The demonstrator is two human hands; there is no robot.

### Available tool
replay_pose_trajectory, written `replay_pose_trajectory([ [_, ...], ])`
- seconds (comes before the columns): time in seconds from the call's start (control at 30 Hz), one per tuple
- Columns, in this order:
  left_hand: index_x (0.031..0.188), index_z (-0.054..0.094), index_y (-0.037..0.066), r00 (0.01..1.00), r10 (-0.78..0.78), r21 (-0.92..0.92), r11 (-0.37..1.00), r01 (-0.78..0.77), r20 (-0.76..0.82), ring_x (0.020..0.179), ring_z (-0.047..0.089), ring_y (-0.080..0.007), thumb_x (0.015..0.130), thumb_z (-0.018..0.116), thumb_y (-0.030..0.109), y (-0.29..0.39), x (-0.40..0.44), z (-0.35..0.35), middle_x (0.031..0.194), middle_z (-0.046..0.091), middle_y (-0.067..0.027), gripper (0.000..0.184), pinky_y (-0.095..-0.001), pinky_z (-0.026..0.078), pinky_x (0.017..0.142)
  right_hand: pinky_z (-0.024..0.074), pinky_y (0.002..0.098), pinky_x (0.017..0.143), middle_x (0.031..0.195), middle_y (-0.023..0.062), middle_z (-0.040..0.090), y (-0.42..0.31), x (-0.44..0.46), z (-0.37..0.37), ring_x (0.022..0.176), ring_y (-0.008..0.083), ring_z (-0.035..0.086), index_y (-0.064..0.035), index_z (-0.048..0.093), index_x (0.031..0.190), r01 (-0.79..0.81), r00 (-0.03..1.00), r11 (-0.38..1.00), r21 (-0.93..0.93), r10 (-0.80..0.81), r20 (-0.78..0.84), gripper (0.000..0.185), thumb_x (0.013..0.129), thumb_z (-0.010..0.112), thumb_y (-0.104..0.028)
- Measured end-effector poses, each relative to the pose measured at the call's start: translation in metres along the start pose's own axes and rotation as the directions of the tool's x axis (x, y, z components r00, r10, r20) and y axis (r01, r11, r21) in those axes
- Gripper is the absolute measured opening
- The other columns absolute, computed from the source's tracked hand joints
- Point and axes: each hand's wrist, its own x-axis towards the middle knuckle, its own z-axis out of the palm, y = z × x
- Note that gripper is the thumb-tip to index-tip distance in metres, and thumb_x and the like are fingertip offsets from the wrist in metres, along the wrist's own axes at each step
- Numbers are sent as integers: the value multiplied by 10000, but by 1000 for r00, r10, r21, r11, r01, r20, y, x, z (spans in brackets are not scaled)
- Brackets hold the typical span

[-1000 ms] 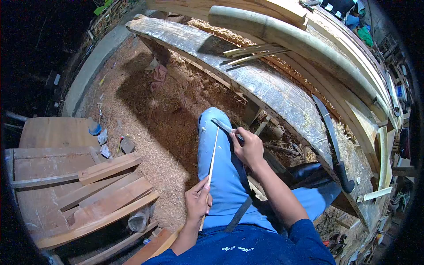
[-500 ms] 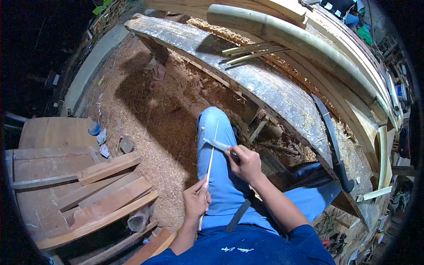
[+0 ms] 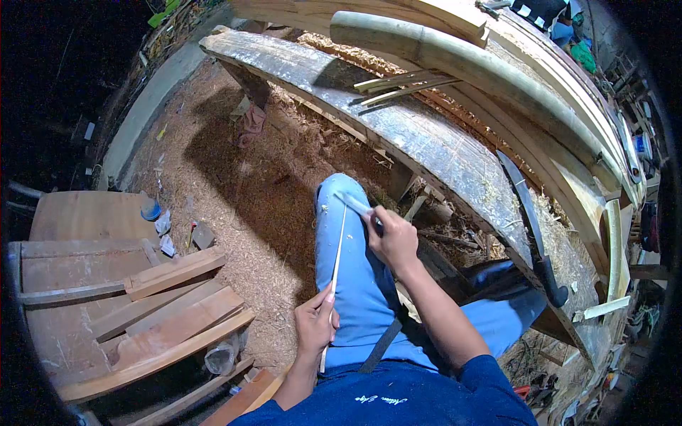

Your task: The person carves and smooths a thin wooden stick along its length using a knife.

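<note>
My left hand point(image 3: 317, 324) is closed around a thin pale strip point(image 3: 339, 248), which slants up over the blue-jeaned thigh point(image 3: 334, 190) toward the knee. My right hand point(image 3: 393, 238) grips a small knife point(image 3: 352, 203) by its handle. The blade points up and left and crosses the strip near its far end. Most of the handle is hidden inside my right fingers. Small pale shavings point(image 3: 325, 209) cling to the jeans near the knee.
A long worn plank point(image 3: 426, 142) curves across the right, bearing thin strips point(image 3: 405, 86) and a large machete point(image 3: 529, 220). Behind it lies a thick bamboo pole point(image 3: 469, 60). Wooden pieces point(image 3: 177, 323) are piled at the lower left. Shavings cover the ground point(image 3: 263, 284).
The knife in my right hand moved down along the strip, then back up toward the knee. My left hand has stayed nearly still on the strip.
</note>
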Motion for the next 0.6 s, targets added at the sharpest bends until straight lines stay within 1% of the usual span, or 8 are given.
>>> replay_pose_trajectory([
  [0.03,1329,627,41,1000,-5,-9,1000,5,0,350,404,-59,1028,560,157,-1,-1,0,534,541,-20,329,-228,321,323,530,454,576,810,133,687,1,5,0,711,366,678,-110,644,881,-45,999,999,8,45,-22,182,905,694,-283],
  [0.1,1328,629,42,1000,-2,-11,1000,2,3,348,402,-60,1028,563,162,-3,-5,0,534,541,-21,329,-229,320,322,534,465,598,837,148,696,6,12,-3,741,379,681,-106,637,892,-66,998,998,8,66,6,191,912,686,-289],
  [0.17,1326,630,44,1000,2,-16,1000,-2,1,346,400,-60,1029,566,168,1,-6,-2,534,540,-21,329,-230,319,321,542,503,570,802,163,671,10,13,-5,674,400,673,-133,632,974,38,999,999,3,-38,14,161,937,632,-289],
  [0.23,1324,632,45,999,-32,1,999,32,-11,344,397,-63,1029,575,184,5,-5,-1,532,537,-22,332,-230,319,324,537,486,550,781,154,661,9,3,-6,648,386,668,-125,639,947,79,997,997,14,-79,-14,166,931,648,-289],
  [0.3,1323,632,44,1000,-28,-5,1000,28,-6,345,398,-65,1030,575,191,4,-3,-2,532,538,-25,333,-230,320,326,540,431,588,817,135,692,0,-13,-13,711,346,687,-95,670,887,68,996,996,64,-72,60,152,892,716,-239],
  [0.37,1322,633,43,1000,-29,-3,1000,29,2,345,399,-67,1031,575,198,4,0,-1,532,539,-27,335,-231,322,329,528,407,549,767,114,668,-3,-27,-15,657,318,677,-92,691,896,157,982,982,103,-167,91,118,869,737,-197],
  [0.43,1322,632,42,999,-43,6,999,43,6,348,402,-70,1033,567,194,4,2,-2,534,539,-29,333,-231,324,332,521,409,531,742,111,651,-9,-37,-19,641,313,672,-98,693,897,192,973,976,102,-203,114,111,859,745,-189],
  [0.6,1323,631,41,999,-37,14,999,37,12,346,400,-72,1030,562,186,3,2,-2,534,539,-28,334,-233,325,331,517,422,522,754,109,664,-8,-21,-16,625,333,666,-125,692,911,89,994,996,21,-90,63,125,880,721,-243],
])
